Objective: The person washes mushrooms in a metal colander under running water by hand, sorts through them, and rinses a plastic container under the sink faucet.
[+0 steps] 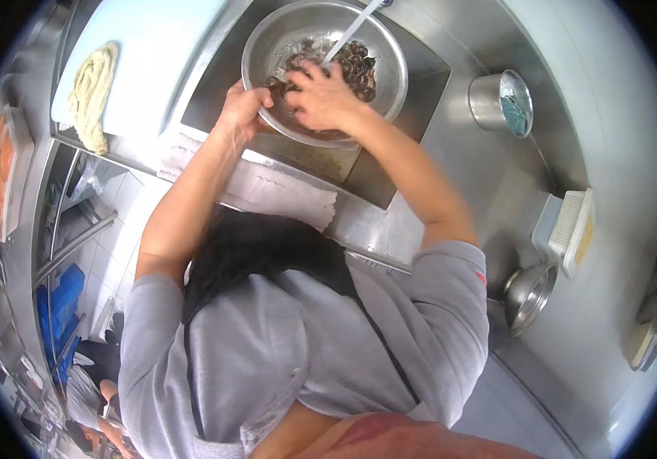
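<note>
Here, the round bowl (391, 73) opens roughly upward.

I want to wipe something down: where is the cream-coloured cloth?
In the head view, the rumpled cream-coloured cloth lies at upper left, on the flat pale-blue board, left of the round silver metal bowl.

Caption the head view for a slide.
Left hand gripping a round silver metal bowl, right hand among dark brown pieces inside, as a pale stream of water pours in.
</note>
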